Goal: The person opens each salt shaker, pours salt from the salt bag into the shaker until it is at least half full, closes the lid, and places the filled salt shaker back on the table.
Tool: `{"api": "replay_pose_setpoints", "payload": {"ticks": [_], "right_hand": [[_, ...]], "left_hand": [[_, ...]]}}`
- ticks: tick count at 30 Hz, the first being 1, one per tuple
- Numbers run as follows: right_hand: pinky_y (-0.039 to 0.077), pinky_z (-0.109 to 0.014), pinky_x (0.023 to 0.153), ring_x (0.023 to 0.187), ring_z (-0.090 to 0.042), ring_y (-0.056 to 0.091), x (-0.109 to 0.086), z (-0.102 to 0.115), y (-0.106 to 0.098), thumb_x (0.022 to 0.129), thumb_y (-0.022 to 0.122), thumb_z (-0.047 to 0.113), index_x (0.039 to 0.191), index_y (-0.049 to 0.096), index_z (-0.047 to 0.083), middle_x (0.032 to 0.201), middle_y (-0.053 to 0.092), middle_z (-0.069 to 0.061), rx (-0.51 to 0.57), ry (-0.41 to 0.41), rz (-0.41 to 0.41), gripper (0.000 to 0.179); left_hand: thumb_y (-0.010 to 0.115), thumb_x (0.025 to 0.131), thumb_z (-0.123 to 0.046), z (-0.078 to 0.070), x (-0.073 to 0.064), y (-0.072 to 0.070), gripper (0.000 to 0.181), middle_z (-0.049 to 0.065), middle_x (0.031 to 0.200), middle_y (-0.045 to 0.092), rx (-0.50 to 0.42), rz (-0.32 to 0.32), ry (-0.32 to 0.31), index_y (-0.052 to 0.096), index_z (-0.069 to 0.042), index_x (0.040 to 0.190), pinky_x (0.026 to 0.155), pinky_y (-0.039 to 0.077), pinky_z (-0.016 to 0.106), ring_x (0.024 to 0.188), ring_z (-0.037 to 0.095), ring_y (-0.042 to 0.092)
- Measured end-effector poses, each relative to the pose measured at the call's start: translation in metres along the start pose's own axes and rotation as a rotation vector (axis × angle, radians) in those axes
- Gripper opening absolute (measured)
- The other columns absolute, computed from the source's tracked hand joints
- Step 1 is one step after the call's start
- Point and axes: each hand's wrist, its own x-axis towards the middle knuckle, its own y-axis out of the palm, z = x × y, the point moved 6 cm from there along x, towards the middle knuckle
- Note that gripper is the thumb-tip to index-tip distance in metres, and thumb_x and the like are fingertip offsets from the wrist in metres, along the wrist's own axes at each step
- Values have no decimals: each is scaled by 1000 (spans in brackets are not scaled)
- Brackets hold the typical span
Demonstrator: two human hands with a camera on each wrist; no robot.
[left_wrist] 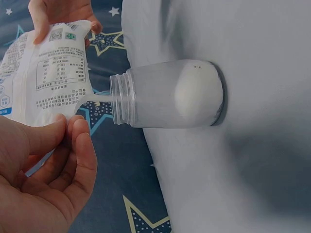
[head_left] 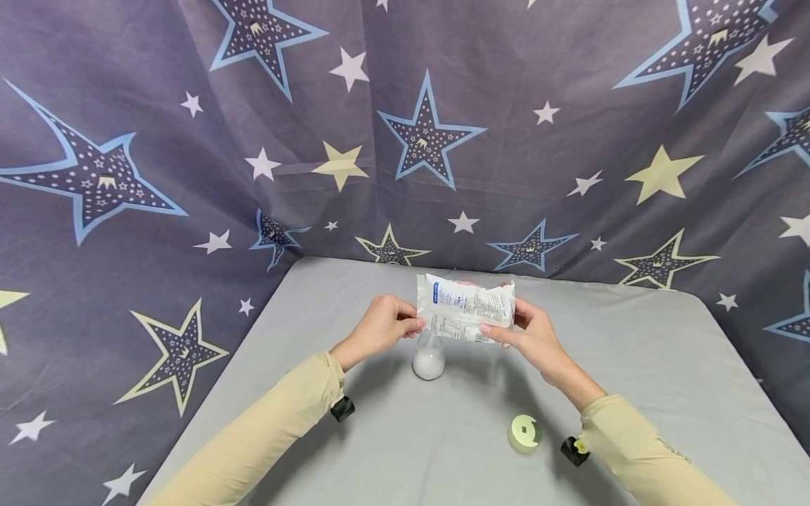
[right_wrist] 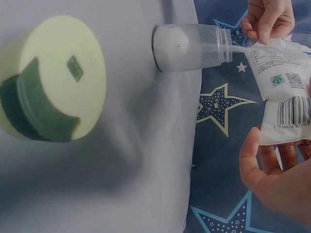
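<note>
On the left, the left hand pinches a low corner of a white bag between thumb and fingers. That is close to the hole where the white stuff comes out, so it seems a good place to aim from.

Next comes a clear jar. It stands upright on the grey table, under the bag's left end, and no hand touches it. A thin stream goes into its open top, and a white heap sits in the bottom. The jar looks smooth and stiff, so it may slip or tip if bumped. The best place to hold it is probably around its middle.

The bag is up in the air, between the two hands. It looks soft and crinkly, and it may sag in the middle, so holding both ends makes sense. A hard squeeze could make too much come out. I cannot tell how heavy it is.

A round, pale green lid lies on the table, nearer the person. It looks light and stiff, easy to grab by its sides.

On the right, the right hand grips the bag's other end, thumb in front and fingers behind.
</note>
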Motion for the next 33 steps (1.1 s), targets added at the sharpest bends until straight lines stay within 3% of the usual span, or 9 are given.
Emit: {"api": "replay_pose_setpoints", "payload": {"ticks": [12,21,33], "right_hand": [[58,-34,68,97,-19,62,0,0,0,87,86,10,138,64,-1,110,70,-8,-5,-2,0,56],[58,-34,68,96,-19,62,1,1,0,88,85,10,137,64,0,110,71,-8,4,-10,5,55],[57,-33,68,96,-18,62,1,0,0,88,85,10,137,64,0,110,71,-8,9,-10,1,54]], "left_hand": [[78,96,-6,0,0,-1,21,-6,65,69,-11,2,-7,79,-2,76,56,46,22,59,6,61],[78,96,-9,-1,0,-1,28,-8,64,67,-2,-8,5,75,-13,68,56,44,23,58,5,58],[79,95,-7,0,1,0,25,-6,65,69,4,-7,13,77,-9,70,57,46,22,60,5,61]]}}
